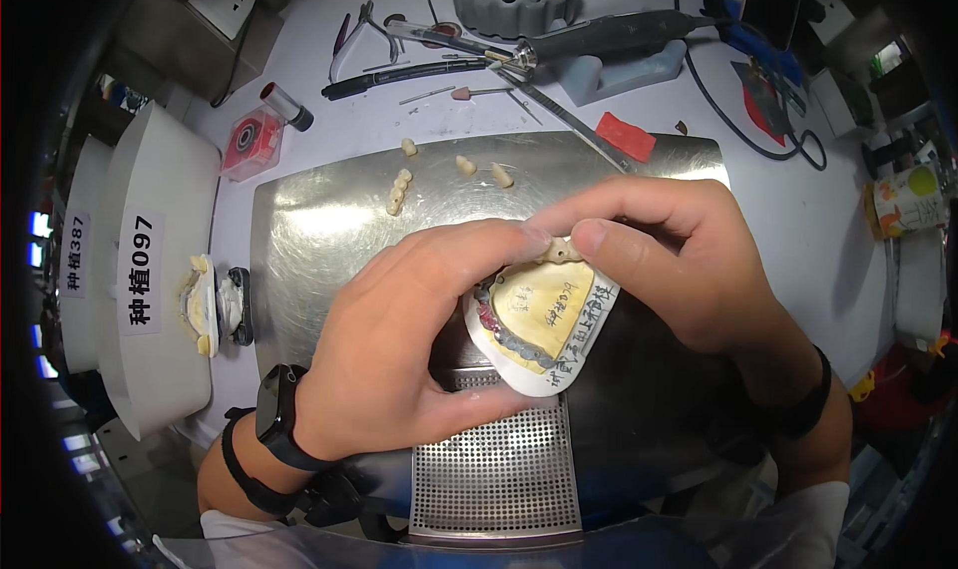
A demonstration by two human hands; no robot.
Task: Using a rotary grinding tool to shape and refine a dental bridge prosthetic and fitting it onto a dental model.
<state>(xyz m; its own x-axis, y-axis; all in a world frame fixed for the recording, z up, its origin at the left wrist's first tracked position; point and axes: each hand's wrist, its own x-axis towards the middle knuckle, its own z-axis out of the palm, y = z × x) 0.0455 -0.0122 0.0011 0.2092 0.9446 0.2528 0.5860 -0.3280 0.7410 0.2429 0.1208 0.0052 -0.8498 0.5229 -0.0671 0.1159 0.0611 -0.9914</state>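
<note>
A dental model [539,314] with a white base, a yellow middle and handwriting on it is tilted toward me over the metal work surface [319,270]. My left hand [384,329] grips it from the left, thumb under the near edge and fingers at the far edge. At the model's far right side, my right hand [679,260] pinches a tooth-coloured dental bridge [561,252] against the arch with thumb and forefinger. Grey and pink patches line the rest of the arch. Beyond my hands lie a longer bridge [399,192] and loose crowns [466,166].
A perforated metal plate [494,479] sits nearest me. White bins [165,270] stand left, beside another dental model [203,304]. At the back are a corded handpiece [619,35] near a grey-blue stand [629,73], a bur holder [504,12], a black pen [399,78] and a red block [626,137].
</note>
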